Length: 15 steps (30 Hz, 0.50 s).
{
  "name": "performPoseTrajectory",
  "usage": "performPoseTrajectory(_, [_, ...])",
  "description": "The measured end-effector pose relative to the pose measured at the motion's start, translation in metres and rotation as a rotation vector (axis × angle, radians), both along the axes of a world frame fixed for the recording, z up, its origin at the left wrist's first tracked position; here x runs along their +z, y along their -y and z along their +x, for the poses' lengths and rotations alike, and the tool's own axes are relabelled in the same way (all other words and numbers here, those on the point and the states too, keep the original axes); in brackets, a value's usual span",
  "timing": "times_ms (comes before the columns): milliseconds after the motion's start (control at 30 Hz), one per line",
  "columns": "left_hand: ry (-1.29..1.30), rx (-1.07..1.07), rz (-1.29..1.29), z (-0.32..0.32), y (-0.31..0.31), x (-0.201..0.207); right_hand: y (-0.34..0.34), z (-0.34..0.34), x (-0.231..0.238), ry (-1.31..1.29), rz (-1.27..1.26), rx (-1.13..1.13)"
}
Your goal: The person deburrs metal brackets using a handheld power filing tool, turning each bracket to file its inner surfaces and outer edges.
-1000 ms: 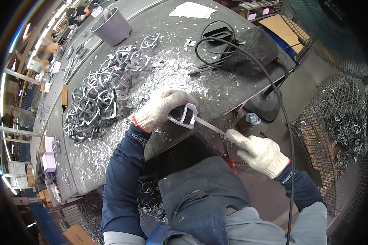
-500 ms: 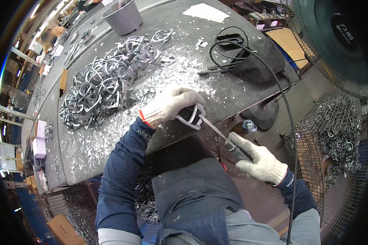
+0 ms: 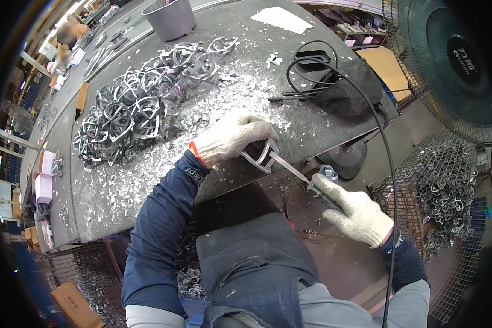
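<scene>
left fingers (image 3: 264, 129) hold frame (image 3: 256, 163) near table edge (image 3: 224, 187)

Grey bucket (image 3: 171, 23) seen at the top, white sheet (image 3: 281, 19) laid flat to its right, caged fan (image 3: 448, 60) shown farther right
</scene>
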<state>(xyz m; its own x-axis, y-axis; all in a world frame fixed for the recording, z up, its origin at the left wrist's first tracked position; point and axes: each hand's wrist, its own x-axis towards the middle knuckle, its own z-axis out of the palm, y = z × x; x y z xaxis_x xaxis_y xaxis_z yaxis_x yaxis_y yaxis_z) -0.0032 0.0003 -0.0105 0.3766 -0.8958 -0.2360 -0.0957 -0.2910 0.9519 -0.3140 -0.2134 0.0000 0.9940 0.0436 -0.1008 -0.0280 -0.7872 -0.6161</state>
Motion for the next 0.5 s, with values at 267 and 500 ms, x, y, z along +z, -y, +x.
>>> performPoseTrajectory(267, [0.175, -0.052, -0.022, 0.009, 0.001, -0.008, -0.008, 0.002, 0.033, 0.106, -0.684, -0.034])
performPoseTrajectory(500, [0.326, -0.123, -0.113, 0.013, 0.002, -0.011, -0.011, 0.007, 0.023, 0.192, -0.758, -0.033])
